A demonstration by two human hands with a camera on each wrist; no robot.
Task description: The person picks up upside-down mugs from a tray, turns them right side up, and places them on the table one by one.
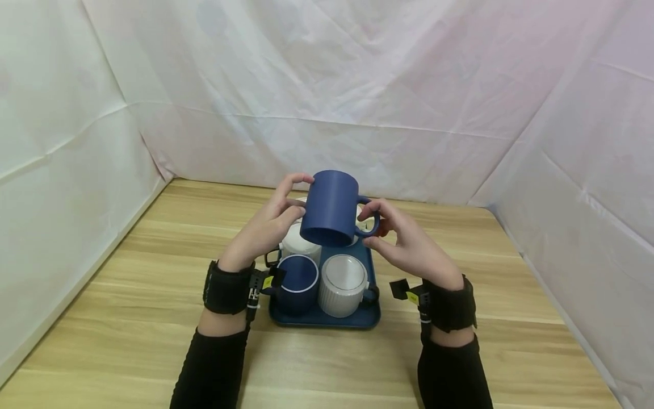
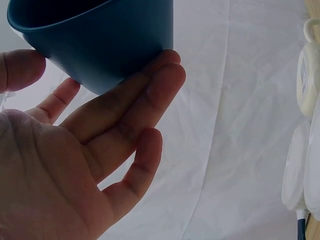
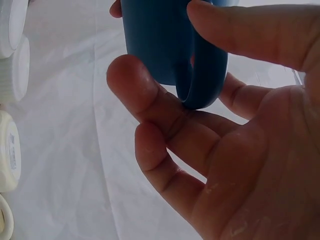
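Both hands (image 1: 265, 227) hold blue mug (image 1: 331, 207) above tray (image 1: 327, 319) (crowded).

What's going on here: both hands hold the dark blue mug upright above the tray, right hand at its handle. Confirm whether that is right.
Not quite. The dark blue mug is held upside down, its open mouth facing down toward the tray, as the head view shows. The rest stands: the left hand holds its body, and the right hand holds the handle.

Blue mug (image 1: 331, 207): matt ceramic, smooth. Grey cup (image 1: 342, 285): ribbed, matt. Tray (image 1: 327, 318): smooth blue plastic. Bench (image 1: 153, 250): light wood-grain laminate. Backdrop (image 1: 357, 85): creased white sheet.
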